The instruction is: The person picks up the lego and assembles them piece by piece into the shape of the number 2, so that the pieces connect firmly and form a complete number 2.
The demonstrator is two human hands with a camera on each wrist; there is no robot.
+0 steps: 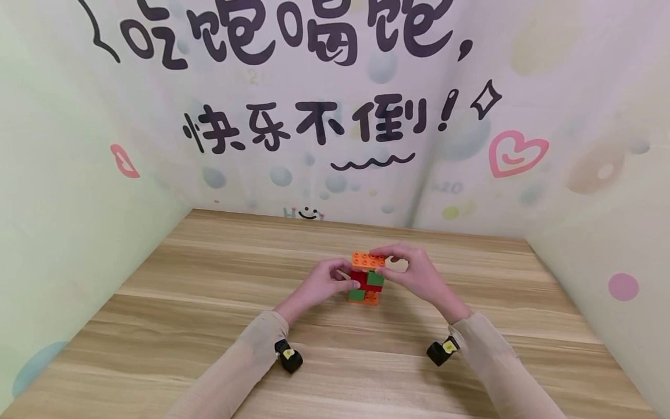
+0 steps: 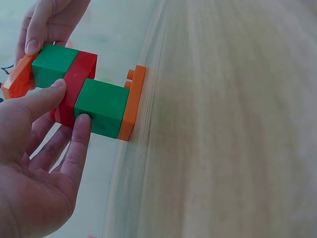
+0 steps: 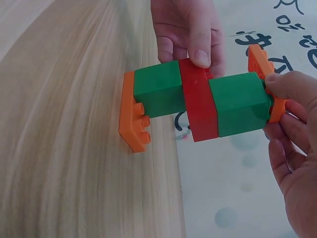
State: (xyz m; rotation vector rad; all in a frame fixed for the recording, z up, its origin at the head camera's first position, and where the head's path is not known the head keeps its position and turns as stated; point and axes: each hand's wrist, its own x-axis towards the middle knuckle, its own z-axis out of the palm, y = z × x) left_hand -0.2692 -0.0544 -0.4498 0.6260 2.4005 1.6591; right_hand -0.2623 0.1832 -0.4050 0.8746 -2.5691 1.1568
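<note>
A small tower of toy building blocks stands on the table. At its foot is an orange plate (image 1: 372, 299) with studs, bearing a green block (image 1: 357, 295) on its left side. Above lies a red brick (image 3: 199, 101), which my left hand (image 1: 321, 285) grips between thumb and fingers. A second green block (image 3: 238, 105) sits on the red brick's right end. My right hand (image 1: 416, 273) pinches another orange plate (image 1: 361, 261) at the top, right over that block. In the left wrist view this top plate looks tilted against the green block.
The wood-grain table (image 1: 335, 361) spreads around the tower. Behind it hangs a white printed backdrop (image 1: 314, 174) with dark lettering, and pale walls (image 1: 57, 192) close off the sides. Black wrist cameras (image 1: 289, 357) sit at both sleeve cuffs.
</note>
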